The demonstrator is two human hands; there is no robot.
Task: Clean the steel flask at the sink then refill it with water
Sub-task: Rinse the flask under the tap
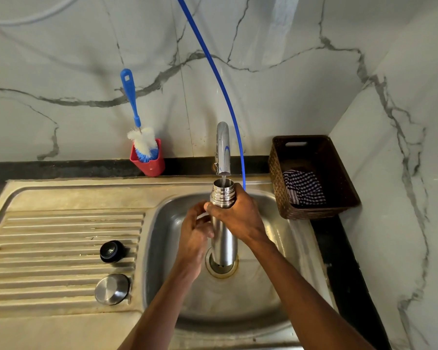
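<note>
My right hand (238,218) grips the flask (223,223) near its neck, upright over the sink (276,286) drain, mouth under the tap (223,147). My left hand (195,236), fingers loosely curled, touches its side at 9 o'clock. 2 caps (111,251) lie on the drainboard; marble walls behind.

Flask (224,238) in my hands: bare silver steel, ridged bands at neck. Sink (61,198): dull steel, yellowish tarnish, striped drain grooves lower left. Two caps on the grooves: one black (112,251), one brushed silver (112,289). Brush (137,122), upper left: blue handle, white and blue bristles, in red cup (149,164). Basket (311,178), right: dark brown weave; cloth (304,188) inside checked, apparently navy and white. Wall (263,59): white marble, grey veins. Blue tube (213,66).
</note>
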